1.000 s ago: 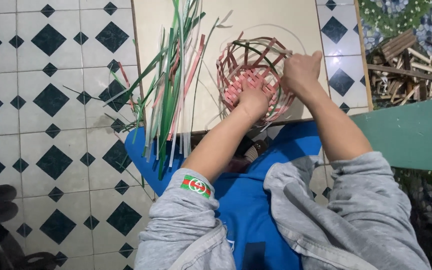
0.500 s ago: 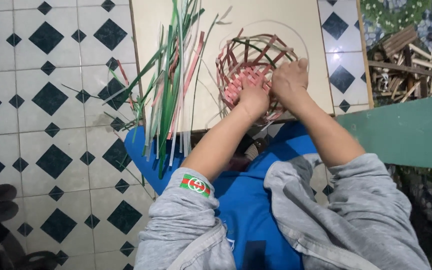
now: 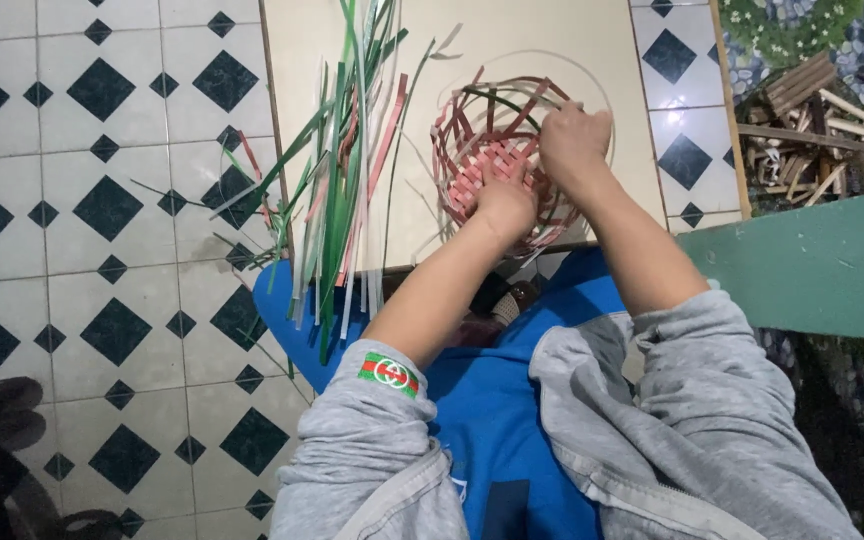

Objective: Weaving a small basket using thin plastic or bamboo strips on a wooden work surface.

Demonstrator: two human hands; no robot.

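Both hands have slid closer together over the half-woven basket [image 3: 497, 160] on the pale board [image 3: 592, 40]. Left hand [image 3: 505, 205] presses flat, fingers spread, on its pink woven base; right hand [image 3: 574, 142] is closed around an upright strip at the rim. Pulling too hard could kink that strip or loosen the weave. Loose green and pink strips [image 3: 347, 170] lie beside.

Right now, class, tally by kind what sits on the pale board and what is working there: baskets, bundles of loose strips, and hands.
Half-woven pink basket: 1
Bundle of green and pink strips: 1
Hands: 2, the left hand and the right hand, both on the basket
Total: 4
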